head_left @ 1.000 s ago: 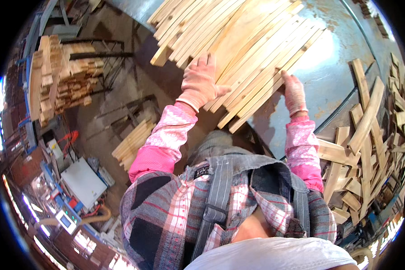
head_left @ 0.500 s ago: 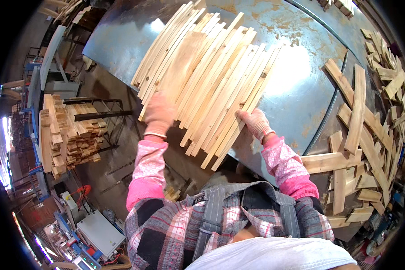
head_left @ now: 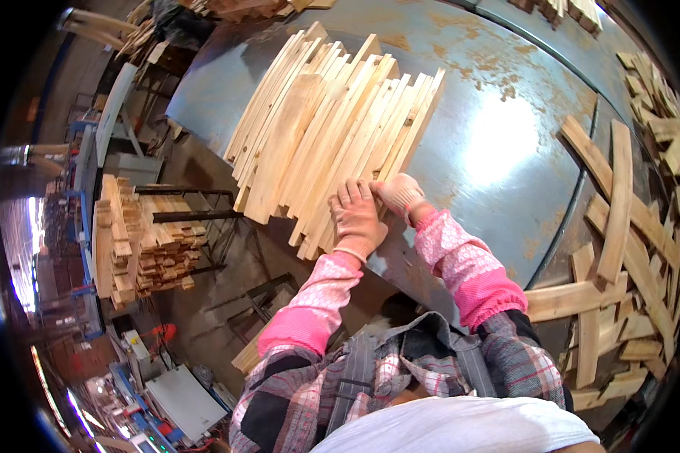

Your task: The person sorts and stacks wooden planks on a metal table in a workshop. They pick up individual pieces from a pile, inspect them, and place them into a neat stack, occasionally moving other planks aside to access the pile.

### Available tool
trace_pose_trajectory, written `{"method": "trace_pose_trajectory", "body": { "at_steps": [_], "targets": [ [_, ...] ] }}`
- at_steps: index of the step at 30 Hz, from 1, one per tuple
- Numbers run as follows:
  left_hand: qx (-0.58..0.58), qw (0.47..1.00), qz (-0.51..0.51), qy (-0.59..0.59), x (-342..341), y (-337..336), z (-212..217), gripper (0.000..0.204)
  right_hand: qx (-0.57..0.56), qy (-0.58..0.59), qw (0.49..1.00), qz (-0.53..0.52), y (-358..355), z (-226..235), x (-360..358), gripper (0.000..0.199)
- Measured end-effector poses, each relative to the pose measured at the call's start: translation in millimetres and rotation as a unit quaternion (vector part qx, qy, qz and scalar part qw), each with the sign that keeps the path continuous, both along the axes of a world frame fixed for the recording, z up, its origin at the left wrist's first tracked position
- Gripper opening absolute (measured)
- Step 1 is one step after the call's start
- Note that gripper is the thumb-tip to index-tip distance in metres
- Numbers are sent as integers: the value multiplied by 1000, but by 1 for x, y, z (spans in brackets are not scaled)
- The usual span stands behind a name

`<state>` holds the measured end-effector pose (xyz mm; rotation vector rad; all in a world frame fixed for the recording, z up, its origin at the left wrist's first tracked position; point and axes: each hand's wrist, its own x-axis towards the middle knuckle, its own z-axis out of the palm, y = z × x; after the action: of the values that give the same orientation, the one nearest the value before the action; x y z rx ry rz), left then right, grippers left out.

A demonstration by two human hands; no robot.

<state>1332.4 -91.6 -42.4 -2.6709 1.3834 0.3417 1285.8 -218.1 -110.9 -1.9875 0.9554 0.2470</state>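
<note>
At nine o'clock sits piled lumber (head_left: 166, 241). Towards twelve, pale, knotted wooden strips (head_left: 347, 128) lie side by side on the metal table (head_left: 468, 204), ends uneven; one broad board (head_left: 285, 140) lies face-up. The left hand (head_left: 355, 221) rests fingers extended over their six-o'clock ends; the right hand (head_left: 399, 196) bends beside it, grip unclear.

Strips (head_left: 340, 143): matt wood. Tabletop (head_left: 468, 204): smooth glossy metal, dull brown patches. Sleeves (head_left: 461, 253): matt cloth.

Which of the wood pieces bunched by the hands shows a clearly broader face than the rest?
The wide board, left of centre in the bunch; the other strips show much narrower surfaces.
</note>
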Motion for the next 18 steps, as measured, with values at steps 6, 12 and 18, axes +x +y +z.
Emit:
{"method": "trace_pose_trajectory", "body": {
  "at_steps": [6, 12, 18],
  "targets": [
    [-76, 977, 100, -171, 104, -16, -45, 87, 118, -180, 976, -39, -21, 27, 61, 47],
    [40, 974, 134, -180, 229, 29, -32, 100, -104, -80, 979, -156, -51, 56, -93, 61],
    [63, 975, 122, -173, 304, -46, -57, 89, -282, 263, 757, -528, -36, 31, -391, 80]
  ]
}}
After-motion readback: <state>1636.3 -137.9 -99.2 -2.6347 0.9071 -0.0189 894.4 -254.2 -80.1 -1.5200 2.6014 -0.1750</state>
